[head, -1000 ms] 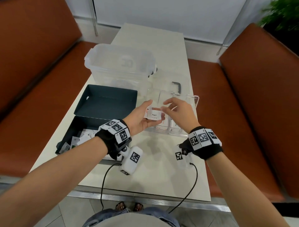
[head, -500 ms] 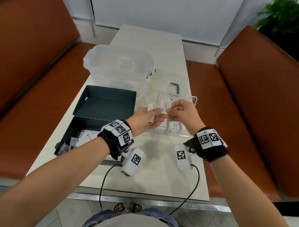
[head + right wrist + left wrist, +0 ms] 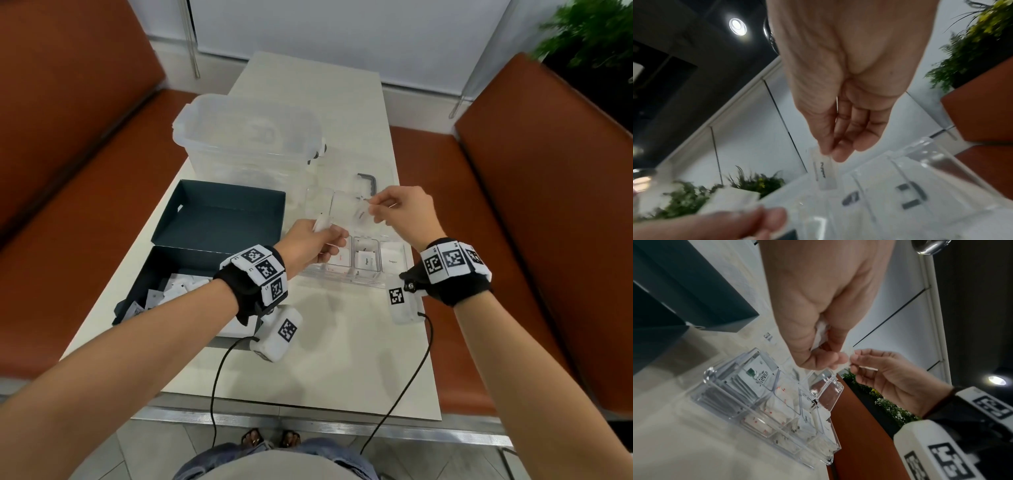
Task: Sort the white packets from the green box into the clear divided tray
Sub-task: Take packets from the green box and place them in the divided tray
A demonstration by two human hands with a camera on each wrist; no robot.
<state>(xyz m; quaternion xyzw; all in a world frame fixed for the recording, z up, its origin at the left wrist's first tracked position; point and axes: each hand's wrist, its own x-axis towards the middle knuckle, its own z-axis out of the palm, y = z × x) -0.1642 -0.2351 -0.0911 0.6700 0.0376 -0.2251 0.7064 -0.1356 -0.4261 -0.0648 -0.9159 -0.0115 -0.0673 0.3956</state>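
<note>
The dark green box (image 3: 171,274) lies open at the table's left, with several white packets (image 3: 171,287) in its base. To its right stands the clear divided tray (image 3: 356,277), its near compartments holding packets; one reads "stevia" (image 3: 762,379). My left hand (image 3: 325,236) hovers at the tray's left edge and grips a small bunch of white packets (image 3: 322,222). Over the tray's far half, my right hand (image 3: 371,205) pinches a single white packet (image 3: 824,170) between thumb and fingertips, and the packet hangs downward.
A large clear lidded container (image 3: 250,137) stands behind the box's raised lid (image 3: 222,216). The tray's clear lid with a dark handle (image 3: 368,180) lies beyond the tray. Orange benches (image 3: 548,205) flank the table. Cables run off the table's near edge (image 3: 291,407).
The hands were together on the bunch of packets. My right hand has pulled one packet off and moved it right and farther over the tray; my left hand keeps the others.
</note>
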